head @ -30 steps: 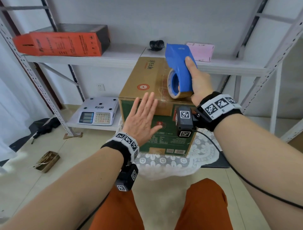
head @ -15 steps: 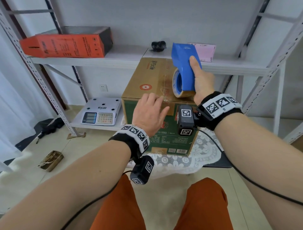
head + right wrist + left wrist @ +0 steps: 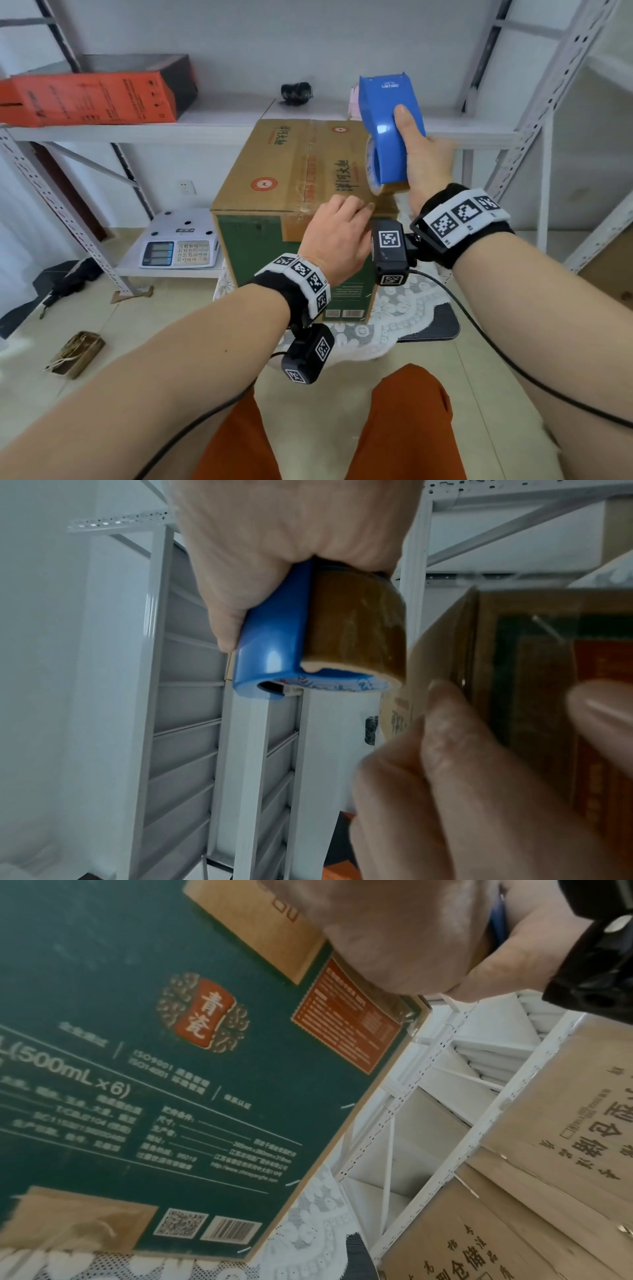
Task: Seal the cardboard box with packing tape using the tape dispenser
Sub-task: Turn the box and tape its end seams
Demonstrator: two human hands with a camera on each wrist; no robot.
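The cardboard box (image 3: 274, 164), brown on top with a green front (image 3: 137, 1042), stands on a lace cloth. My right hand (image 3: 421, 161) grips the blue tape dispenser (image 3: 387, 113) upright, above the box's near right corner. The brown tape roll (image 3: 371, 171) sits in its lower end (image 3: 356, 623). My left hand (image 3: 352, 212) lies with bent fingers on the box's top near edge, just below the roll. In the right wrist view its fingers (image 3: 445, 723) are apart at the box corner (image 3: 514, 656). Whether they touch tape is unclear.
An orange carton (image 3: 89, 99) and a small black object (image 3: 296, 92) lie on the white shelf behind. A scale (image 3: 180, 245) sits low on the left. Shelf uprights (image 3: 534, 102) rise at the right. More cardboard boxes (image 3: 548, 1123) stand to the right.
My left hand rose from lying flat on the green front to the box's top near edge and slid right toward the roll. The dispenser shifted slightly right.
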